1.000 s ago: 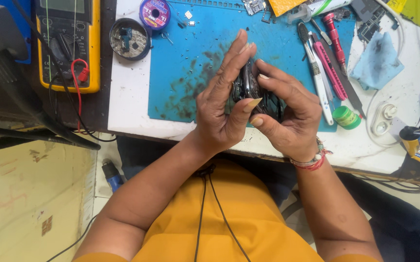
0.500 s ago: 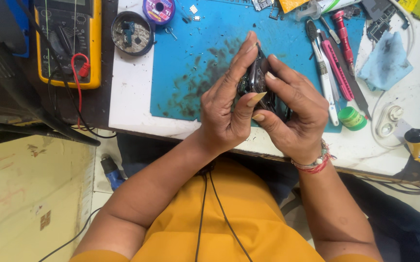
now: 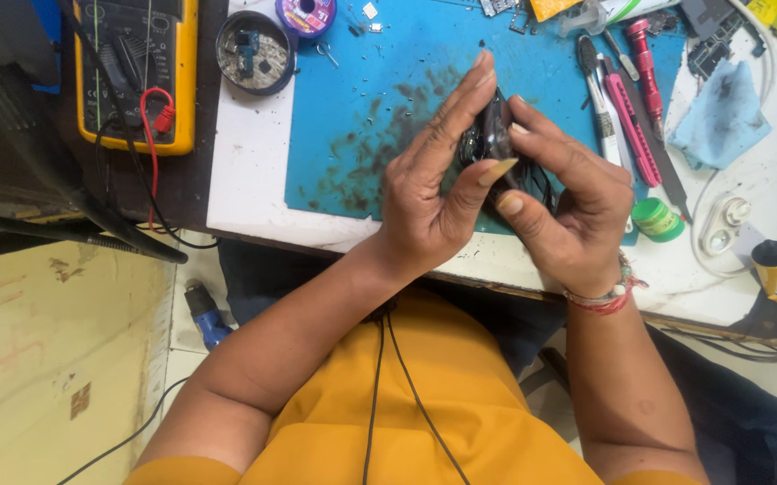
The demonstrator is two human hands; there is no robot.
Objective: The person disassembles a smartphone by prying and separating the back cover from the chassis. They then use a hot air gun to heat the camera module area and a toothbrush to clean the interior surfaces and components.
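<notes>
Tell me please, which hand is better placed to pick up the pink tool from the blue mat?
Probably the right hand. The pink tool lies just beyond its fingers, on the right side of the blue mat. The left hand sits farther off; both hands clasp the small black device.

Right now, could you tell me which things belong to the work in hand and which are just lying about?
In hand:
- small black device, held between the left hand and right hand over the blue mat

Lying about:
- yellow multimeter
- round tin of parts
- pink-handled tools
- green tub
- blue cloth
</notes>
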